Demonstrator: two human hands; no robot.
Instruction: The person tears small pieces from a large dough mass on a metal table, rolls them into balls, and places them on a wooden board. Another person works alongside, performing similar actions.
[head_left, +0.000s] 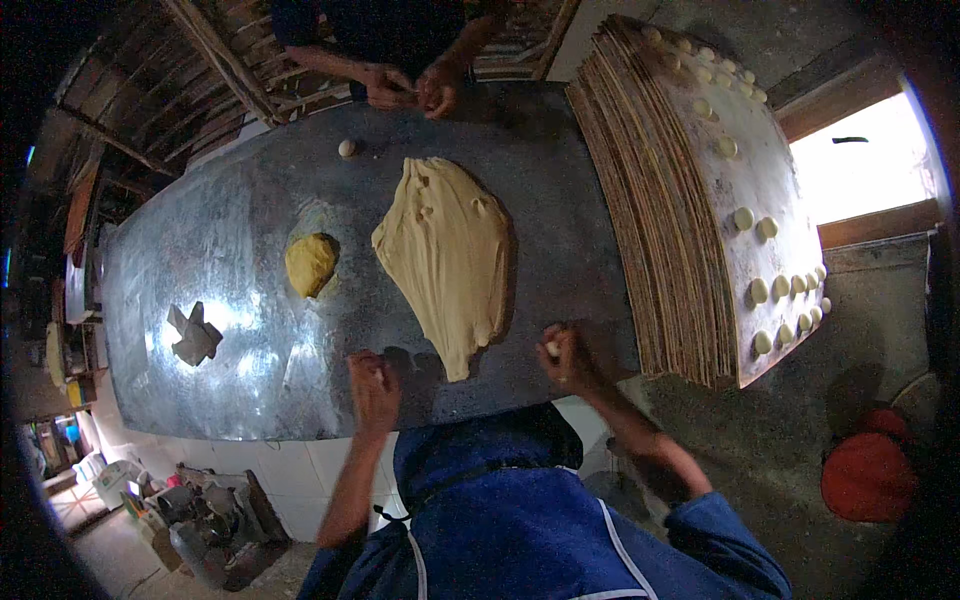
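Note:
A large stretched slab of pale dough (454, 255) lies on the dark, smooth-topped table (562, 247) in front of me, its narrow end towards me. To the right of that end, my right hand (574, 360) has its fingers curled around a small ball of dough (553, 348). My left hand (373, 390) is over the table's near edge, left of the slab, with its fingers bent. A small pale spot shows at its fingertips; whether this is dough cannot be made out. Beyond the left hand sits a yellow, soft-looking lump (310, 265).
Across the table a co-worker's hands (412, 90) are close together, near a single dough ball (347, 148). A tall stack of thin boards (652, 210) stands at right, with several dough balls (760, 291) on top. A crumpled greyish piece (195, 334) lies at left. A red object (866, 476) is lower right.

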